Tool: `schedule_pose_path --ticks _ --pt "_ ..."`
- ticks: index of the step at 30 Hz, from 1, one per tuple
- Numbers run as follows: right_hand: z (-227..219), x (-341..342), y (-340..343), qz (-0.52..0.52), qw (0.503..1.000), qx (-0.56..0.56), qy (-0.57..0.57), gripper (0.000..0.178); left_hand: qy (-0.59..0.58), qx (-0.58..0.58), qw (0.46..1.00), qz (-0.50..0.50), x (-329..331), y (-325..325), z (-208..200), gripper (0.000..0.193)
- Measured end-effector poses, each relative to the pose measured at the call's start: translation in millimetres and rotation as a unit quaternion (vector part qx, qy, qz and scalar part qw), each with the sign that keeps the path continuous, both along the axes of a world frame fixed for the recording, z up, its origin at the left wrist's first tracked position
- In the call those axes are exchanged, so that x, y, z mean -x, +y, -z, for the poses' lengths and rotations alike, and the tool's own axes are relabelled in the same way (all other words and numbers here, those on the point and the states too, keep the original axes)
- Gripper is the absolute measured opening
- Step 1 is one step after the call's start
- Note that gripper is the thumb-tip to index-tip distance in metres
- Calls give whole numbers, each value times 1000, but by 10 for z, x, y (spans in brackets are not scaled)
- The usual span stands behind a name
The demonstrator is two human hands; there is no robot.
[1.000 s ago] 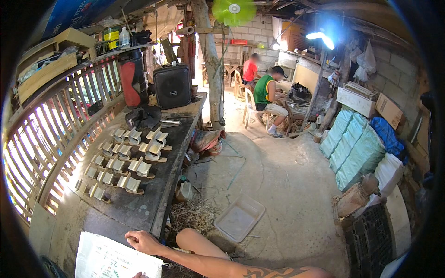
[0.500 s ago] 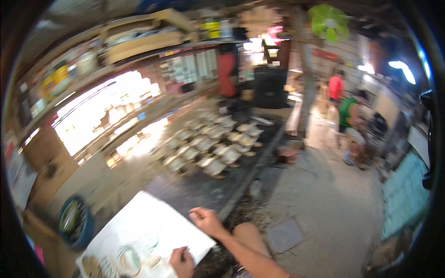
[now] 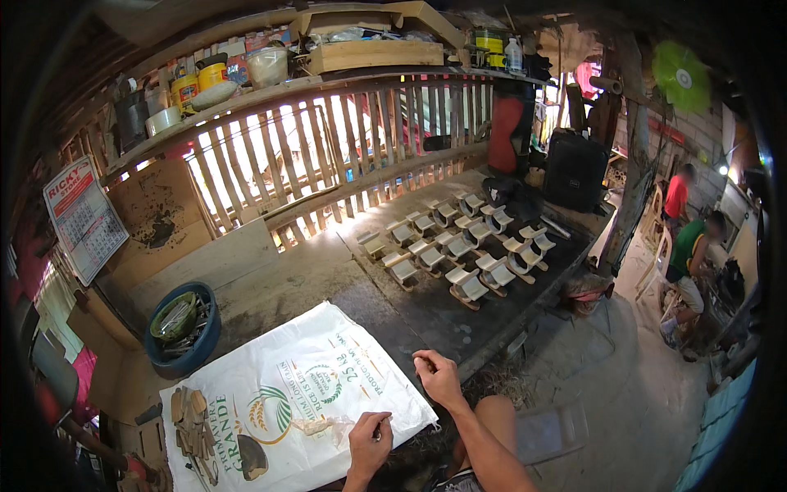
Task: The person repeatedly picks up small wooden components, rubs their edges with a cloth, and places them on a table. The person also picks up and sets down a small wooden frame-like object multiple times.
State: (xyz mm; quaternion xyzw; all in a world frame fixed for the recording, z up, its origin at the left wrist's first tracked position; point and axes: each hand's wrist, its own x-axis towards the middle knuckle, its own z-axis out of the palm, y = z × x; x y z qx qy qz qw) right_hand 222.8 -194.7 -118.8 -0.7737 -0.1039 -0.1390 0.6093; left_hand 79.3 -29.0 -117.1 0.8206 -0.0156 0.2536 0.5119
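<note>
A flattened white woven sack [image 3: 352, 344] with green and orange print lies on the near part of the worktable. Over its near right edge is my left hand [image 3: 370, 439], its fingers curled round a small dark thing too small to name. My right hand [image 3: 441, 379] hovers at the sack's right edge, fingers bent and pressed together; what they hold, if anything, is hidden. Beside my left hand lies a crumpled piece of clear plastic [image 3: 318, 425]. Thin wooden pieces [image 3: 193, 428] are heaped on the sack's left side, near a dark rounded piece [image 3: 253, 457].
Rows of pale curved pieces on small wooden bases [image 3: 453, 244] stand farther along the worktable [image 3: 303, 275]. A blue basin [image 3: 205, 348] with a green bowl and metal tools sits at left. Behind are a black speaker [image 3: 576, 170] and a loaded shelf [image 3: 369, 74]. Two people [image 3: 687, 254] are at far right.
The view has swung left, so the sack, both hands and the curved pieces appear farther right and sharper. Both hands stay closed over the sack's right side.
</note>
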Motion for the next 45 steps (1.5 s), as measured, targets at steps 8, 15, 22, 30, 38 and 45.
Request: schedule_pose_path --ticks 8,15,22,30,38,45 --pt "-20 16 -20 -8 1000 -5 23 16 10 -1 1000 -4 2 -16 1 13" --pt "-29 16 -19 -2 1000 -14 -4 16 48 8 999 -11 13 -63 -95 12" --pt "-34 21 -36 -7 1000 -6 -2 16 39 1 999 -9 3 -64 -104 11" --pt "-35 11 -27 -20 1000 -11 8 16 30 -7 1000 -3 -3 -21 -48 11" --pt "-18 6 -14 -24 999 3 31 16 11 15 1000 1 -11 4 0 16" --pt "20 -17 -10 -33 998 -7 48 15 12 18 1000 7 5 30 -17 16"
